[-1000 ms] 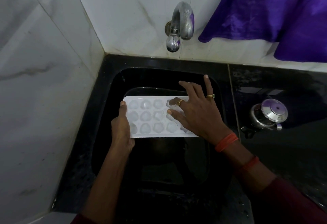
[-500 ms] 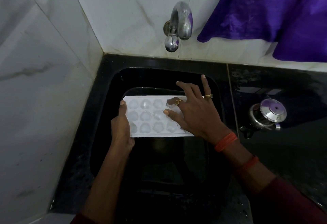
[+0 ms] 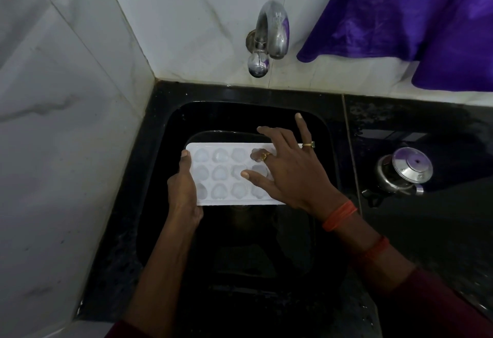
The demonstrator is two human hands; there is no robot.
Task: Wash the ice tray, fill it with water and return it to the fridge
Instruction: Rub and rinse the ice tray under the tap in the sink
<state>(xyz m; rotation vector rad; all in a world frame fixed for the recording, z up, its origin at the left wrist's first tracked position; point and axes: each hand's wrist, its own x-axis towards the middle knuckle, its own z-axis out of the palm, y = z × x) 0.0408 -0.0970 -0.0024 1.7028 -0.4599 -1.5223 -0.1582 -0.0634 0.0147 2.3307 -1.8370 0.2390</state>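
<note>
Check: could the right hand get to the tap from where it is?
Probably yes. The right hand lies spread on the tray, holding nothing, and only open sink lies between it and the tap on the wall beyond.

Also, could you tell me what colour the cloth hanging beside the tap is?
Purple. The cloth hangs on the wall right of the tap, clearest in the head view.

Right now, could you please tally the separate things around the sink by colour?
White: 1, the ice tray held over the black sink
Silver metal: 2, the tap and the lidded pot
Purple: 1, the cloth
Black: 1, the sink
Total: 5
</note>
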